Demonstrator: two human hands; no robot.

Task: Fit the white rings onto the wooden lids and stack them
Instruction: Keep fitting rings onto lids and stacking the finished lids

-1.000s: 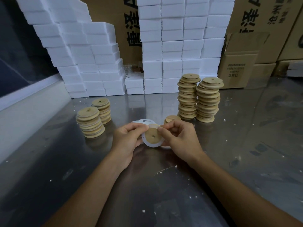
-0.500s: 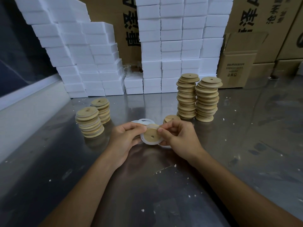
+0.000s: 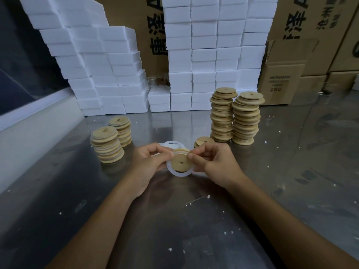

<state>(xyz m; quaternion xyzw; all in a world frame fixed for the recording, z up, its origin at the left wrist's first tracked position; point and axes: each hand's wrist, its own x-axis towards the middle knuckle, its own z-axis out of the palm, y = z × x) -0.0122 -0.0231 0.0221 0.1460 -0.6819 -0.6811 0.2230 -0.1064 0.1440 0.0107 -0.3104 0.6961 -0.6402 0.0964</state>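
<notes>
Both hands on one lid: my left hand [image 3: 150, 162] pinches the left edge of the wooden lid [image 3: 181, 161], fingers curled round it, and my right hand [image 3: 210, 162] pinches the right edge with thumb and forefinger, other fingers curled. The lid is held just above the steel table [image 3: 194, 220], centre near, tilted toward me. The white ring [image 3: 179, 174] hangs around the lid's lower rim, loose at the bottom; at the top it looks partly seated, but fingers hide that bit, so not sure. Step in hand: working the ring onto this lid, not finished. Next move calls for walking the fingers round the rim to press the ring on evenly, then putting the lid on the ringed stack [image 3: 106, 146] at left; a second ringed stack [image 3: 121, 131] sits just behind it. Bare lid stacks [image 3: 235, 117] stand far right, one loose lid [image 3: 204, 142] just past my right hand, spare rings [image 3: 172, 145] on the table behind my hands.
</notes>
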